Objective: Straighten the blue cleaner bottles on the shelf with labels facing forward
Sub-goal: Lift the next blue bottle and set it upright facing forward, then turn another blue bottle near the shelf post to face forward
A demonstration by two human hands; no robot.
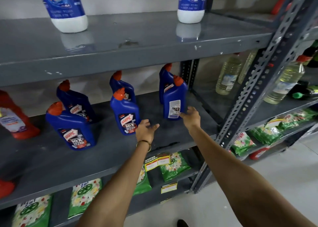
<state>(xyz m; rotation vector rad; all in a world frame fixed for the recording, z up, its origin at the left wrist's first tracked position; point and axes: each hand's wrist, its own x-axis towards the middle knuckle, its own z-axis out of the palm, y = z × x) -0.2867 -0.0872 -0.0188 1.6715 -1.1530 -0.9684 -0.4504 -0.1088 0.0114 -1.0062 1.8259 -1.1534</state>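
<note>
On the middle grey shelf (106, 157) of a metal rack, six blue cleaner bottles with orange-red caps stand in three front-and-back pairs. At left, the front-left bottle (72, 128) and the one behind it (75, 102) show their labels forward, as does the centre front bottle (125, 114); the bottle behind it (122, 87) is mostly hidden. At right, the front-right bottle (173, 101) stands upright with its back label and barcode facing out, partly covering the rear-right bottle (164, 82). A person's right hand (190, 115) reaches in with fingers spread, its fingertips at the lower right edge of that turned bottle, not closed around it. The left hand (146, 129), a thin bangle on its wrist, hangs open above the shelf between the centre and right pairs, gripping nothing. A red bottle (13, 118) leans at far left. Two white-and-blue detergent bottles (68, 8) stand on the shelf above; green packets (173, 166) fill the shelf below.
</note>
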